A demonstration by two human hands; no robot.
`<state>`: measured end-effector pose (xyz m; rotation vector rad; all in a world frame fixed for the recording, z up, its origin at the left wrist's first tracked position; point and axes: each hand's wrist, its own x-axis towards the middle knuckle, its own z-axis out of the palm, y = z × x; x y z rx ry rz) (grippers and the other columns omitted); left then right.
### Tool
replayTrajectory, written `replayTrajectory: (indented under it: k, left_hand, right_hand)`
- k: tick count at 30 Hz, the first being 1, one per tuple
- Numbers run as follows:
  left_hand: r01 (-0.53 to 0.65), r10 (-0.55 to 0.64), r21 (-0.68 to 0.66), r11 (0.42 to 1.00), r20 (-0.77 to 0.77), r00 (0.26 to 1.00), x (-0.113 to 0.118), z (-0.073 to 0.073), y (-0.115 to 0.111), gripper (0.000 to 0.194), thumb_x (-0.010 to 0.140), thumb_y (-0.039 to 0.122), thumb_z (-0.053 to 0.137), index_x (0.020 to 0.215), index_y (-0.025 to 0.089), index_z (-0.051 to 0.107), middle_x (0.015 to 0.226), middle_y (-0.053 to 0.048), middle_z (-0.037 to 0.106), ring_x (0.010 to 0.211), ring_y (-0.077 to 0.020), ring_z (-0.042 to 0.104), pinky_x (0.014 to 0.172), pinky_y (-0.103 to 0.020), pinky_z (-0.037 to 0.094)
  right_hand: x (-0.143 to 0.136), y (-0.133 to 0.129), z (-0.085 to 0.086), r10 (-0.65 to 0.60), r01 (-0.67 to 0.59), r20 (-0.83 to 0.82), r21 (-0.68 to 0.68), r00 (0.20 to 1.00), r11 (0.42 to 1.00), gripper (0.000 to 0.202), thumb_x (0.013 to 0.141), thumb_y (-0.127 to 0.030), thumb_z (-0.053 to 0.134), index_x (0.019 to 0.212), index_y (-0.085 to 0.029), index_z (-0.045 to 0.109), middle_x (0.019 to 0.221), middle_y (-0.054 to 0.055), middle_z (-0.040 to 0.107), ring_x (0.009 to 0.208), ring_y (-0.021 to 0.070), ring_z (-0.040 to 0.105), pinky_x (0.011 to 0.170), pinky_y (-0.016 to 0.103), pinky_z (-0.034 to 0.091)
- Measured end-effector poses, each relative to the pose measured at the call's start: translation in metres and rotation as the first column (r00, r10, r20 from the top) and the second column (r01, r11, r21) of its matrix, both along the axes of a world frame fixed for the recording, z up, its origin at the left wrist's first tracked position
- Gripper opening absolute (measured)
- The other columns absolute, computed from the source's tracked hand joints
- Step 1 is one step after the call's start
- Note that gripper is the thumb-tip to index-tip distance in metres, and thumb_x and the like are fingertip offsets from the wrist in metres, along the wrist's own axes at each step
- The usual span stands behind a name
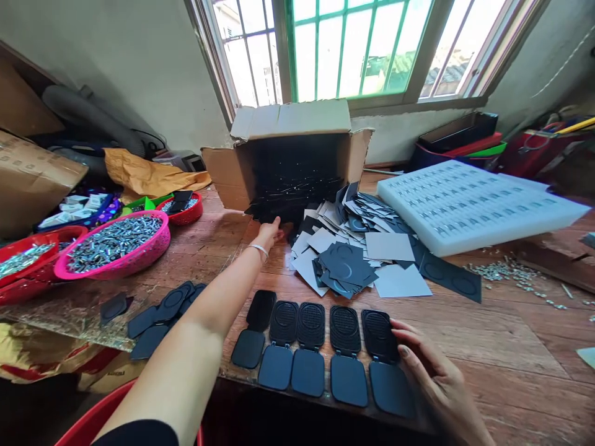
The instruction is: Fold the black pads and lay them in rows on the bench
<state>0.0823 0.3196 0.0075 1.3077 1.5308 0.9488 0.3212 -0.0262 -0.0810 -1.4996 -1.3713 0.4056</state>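
The left hand [272, 233] is at the cardboard box [229, 178], its hold hidden from me; the right hand [430, 362], loosely spread, should lightly steady the rightmost black case [389, 387] by the counter's near edge.

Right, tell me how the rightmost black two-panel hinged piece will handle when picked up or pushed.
That black two-panel hinged piece will probably swing at its narrow middle joint. Each panel looks flat and thin, so likely light and fairly stiff. Lying flat, it should slide rather than roll.
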Motion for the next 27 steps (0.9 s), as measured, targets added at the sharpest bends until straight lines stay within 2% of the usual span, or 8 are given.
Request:
replayTrajectory:
  k: [4,9,14,18,21,24,26,27]
  left_hand:
    - [-0.013,0.040,-0.110,0.994,0.246,0.968,0.008,0.003,0.010,0.033,0.095,0.035,0.060,0.122,0.016,0.058,0.119,-0.009,0.062,0.098,-0.0213,0.064,0.082,-0.041,0.057]
    - [-0.022,0.070,-0.124,0.992,0.391,0.918,-0.005,0.009,-0.006,0.028,0.095,0.033,0.060,0.118,0.016,0.060,0.115,-0.008,0.063,0.093,-0.0190,0.065,0.078,-0.037,0.058]
    - [0.072,-0.012,-0.146,0.987,0.377,0.926,-0.037,0.025,-0.061,0.008,0.086,0.021,0.066,0.085,0.014,0.062,0.085,-0.005,0.068,0.073,-0.0147,0.065,0.069,-0.028,0.057]
    - [0.268,-0.187,-0.193,0.944,0.358,0.915,-0.049,0.041,-0.123,0.021,0.069,0.013,0.075,0.080,0.017,0.058,0.069,0.002,0.063,0.060,-0.0118,0.061,0.058,-0.025,0.056]
    - [0.503,-0.400,-0.240,0.831,0.372,0.838,-0.036,0.050,-0.165,0.028,0.066,0.017,0.077,0.089,0.017,0.062,0.069,0.002,0.062,0.055,-0.0101,0.059,0.050,-0.021,0.052]
    - [0.774,-0.651,-0.246,0.584,0.427,0.627,-0.012,0.053,-0.197,0.028,0.073,0.023,0.074,0.097,0.018,0.061,0.058,0.007,0.051,0.049,-0.0073,0.053,0.045,-0.015,0.043]
    - [0.857,-0.723,-0.236,0.458,0.463,0.513,0.006,0.049,-0.211,0.027,0.078,0.026,0.069,0.102,0.019,0.058,0.054,0.010,0.046,0.047,-0.0078,0.052,0.045,-0.016,0.042]
    - [0.867,-0.741,-0.224,0.446,0.451,0.497,0.014,0.045,-0.217,0.027,0.082,0.029,0.066,0.105,0.019,0.057,0.057,0.009,0.048,0.049,-0.0090,0.055,0.048,-0.018,0.045]
  right_hand:
    - [0.001,0.001,0.003,0.001,-0.002,0.040,0.021,0.999,1.000,0.023,0.094,-0.035,0.056,0.104,-0.024,0.073,0.122,0.010,0.070,0.113,0.0255,0.067,0.092,0.034,0.058]
    - [0.000,0.002,0.006,0.021,-0.023,0.058,0.043,0.998,0.999,0.022,0.094,-0.036,0.056,0.101,-0.023,0.073,0.120,0.010,0.071,0.112,0.0257,0.068,0.091,0.035,0.059]
    - [0.002,0.002,-0.004,0.029,-0.031,0.042,0.036,0.999,0.999,0.022,0.094,-0.035,0.056,0.106,-0.024,0.071,0.124,0.009,0.069,0.115,0.0254,0.065,0.095,0.037,0.057]
    - [-0.002,0.001,-0.001,0.041,-0.043,0.042,0.070,0.998,0.997,0.032,0.096,-0.030,0.054,0.127,-0.024,0.060,0.129,0.010,0.065,0.119,0.0242,0.063,0.100,0.039,0.055]
    - [-0.010,-0.005,0.022,0.053,-0.084,0.202,0.152,0.978,0.985,0.059,0.093,-0.022,0.059,0.149,-0.028,0.039,0.151,0.011,0.045,0.136,0.0278,0.047,0.110,0.048,0.045]
    - [-0.013,-0.018,0.050,0.120,-0.224,0.423,0.205,0.898,0.953,0.072,0.091,-0.007,0.055,0.152,-0.035,0.032,0.162,0.005,0.025,0.146,0.0304,0.031,0.114,0.053,0.039]
    - [-0.008,-0.029,0.061,0.179,-0.321,0.523,0.194,0.834,0.927,0.072,0.090,0.001,0.048,0.151,-0.036,0.036,0.157,0.002,0.037,0.142,0.0273,0.038,0.110,0.047,0.045]
    - [-0.003,-0.035,0.064,0.191,-0.340,0.551,0.182,0.812,0.922,0.071,0.090,0.003,0.046,0.150,-0.034,0.038,0.151,0.002,0.046,0.137,0.0256,0.044,0.106,0.044,0.049]
